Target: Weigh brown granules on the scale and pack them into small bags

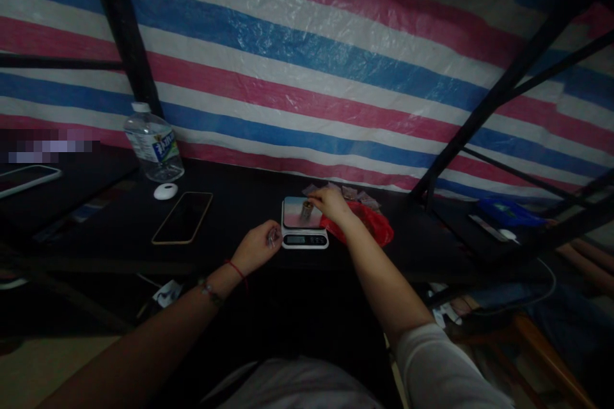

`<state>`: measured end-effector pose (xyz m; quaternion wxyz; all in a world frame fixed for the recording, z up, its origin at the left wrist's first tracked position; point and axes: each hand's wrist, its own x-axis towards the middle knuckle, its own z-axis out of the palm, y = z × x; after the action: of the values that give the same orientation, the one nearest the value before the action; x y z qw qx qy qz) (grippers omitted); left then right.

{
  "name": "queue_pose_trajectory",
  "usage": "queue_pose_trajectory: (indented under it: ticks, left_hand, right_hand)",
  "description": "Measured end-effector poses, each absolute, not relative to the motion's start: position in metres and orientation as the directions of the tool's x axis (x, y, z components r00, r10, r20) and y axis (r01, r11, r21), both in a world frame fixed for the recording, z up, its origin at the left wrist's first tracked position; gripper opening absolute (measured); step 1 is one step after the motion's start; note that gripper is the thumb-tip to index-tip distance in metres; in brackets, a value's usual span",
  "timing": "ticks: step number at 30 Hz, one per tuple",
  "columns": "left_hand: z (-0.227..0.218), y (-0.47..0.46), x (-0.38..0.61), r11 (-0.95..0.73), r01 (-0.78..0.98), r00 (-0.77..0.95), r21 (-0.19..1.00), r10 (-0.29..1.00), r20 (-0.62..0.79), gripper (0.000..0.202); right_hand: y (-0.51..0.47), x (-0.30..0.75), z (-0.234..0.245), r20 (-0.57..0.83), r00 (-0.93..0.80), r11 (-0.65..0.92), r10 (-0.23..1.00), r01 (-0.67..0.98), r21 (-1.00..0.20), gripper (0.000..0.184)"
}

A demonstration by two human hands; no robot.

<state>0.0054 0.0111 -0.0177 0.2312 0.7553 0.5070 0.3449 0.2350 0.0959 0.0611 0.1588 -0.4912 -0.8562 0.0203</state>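
A small white digital scale [304,239] sits on the dark table [230,204] in front of me. On its platform stands a small brownish object [307,208]. My right hand [329,202] reaches over the scale's far right corner, fingers curled and touching that object. Just left of the scale, my left hand [259,247] rests on the table, closed around something small and shiny that I cannot name. A red plastic bag [371,222] lies under my right forearm, with several small clear packets [355,193] behind it.
A phone [183,217] lies face up left of the scale, with a white oval object [165,191] and a water bottle [153,142] behind it. Another phone [26,177] is at far left. Black frame bars [480,115] rise at right. A striped tarp [307,45] hangs behind.
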Motion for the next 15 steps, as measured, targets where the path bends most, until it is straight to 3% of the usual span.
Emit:
queue_pose_trajectory:
  ticks: [15]
  left_hand:
    - [-0.022, 0.013, 0.005, -0.394, 0.585, 0.265, 0.709, 0.919, 0.291, 0.015]
  right_hand:
    - [0.101, 0.226, 0.048, 0.292, -0.478, 0.52, 0.828, 0.85, -0.085, 0.031]
